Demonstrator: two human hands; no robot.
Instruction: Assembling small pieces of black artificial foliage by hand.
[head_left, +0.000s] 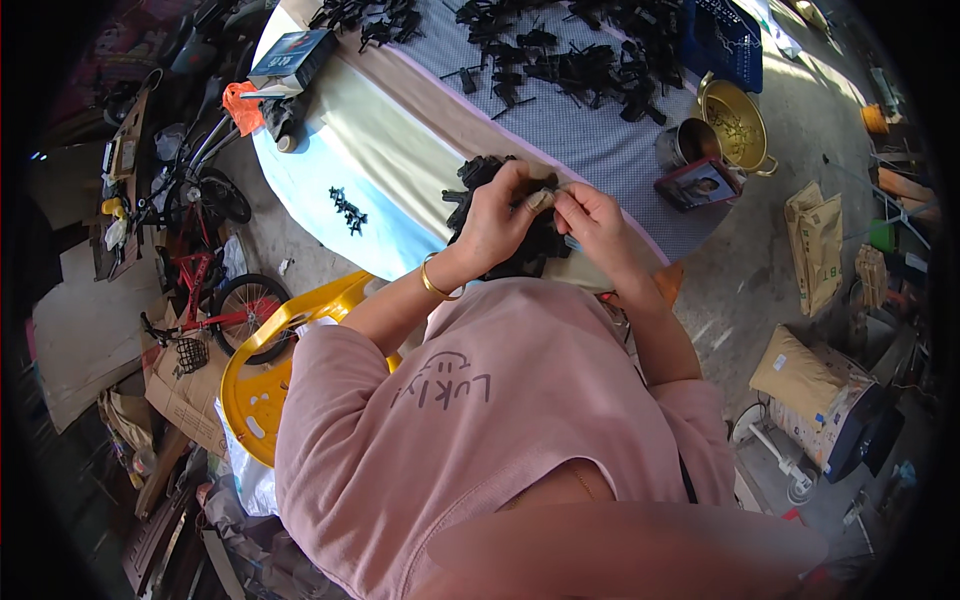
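Note:
My left hand [494, 222] and my right hand [598, 232] meet over the near edge of a cloth-covered table [390, 130]. The fingertips of both are pinched together and almost touch. Whatever they hold is too small and too covered by the fingers to name. Right beneath them lies a heap of black plastic parts [470, 178], partly hidden by the hands and wrists. A small cluster of similar black pieces [349, 212] sits apart on the light blue stripe to the left. Many more black parts [590, 70] are spread over the far side.
A gold-coloured two-handled pan [763, 115] with small bits inside, a metal cup [668, 152] and a small box [692, 186] stand at the right edge, near a blue crate [722, 50]. A yellow chair [236, 385] and red bicycle [212, 322] are at left.

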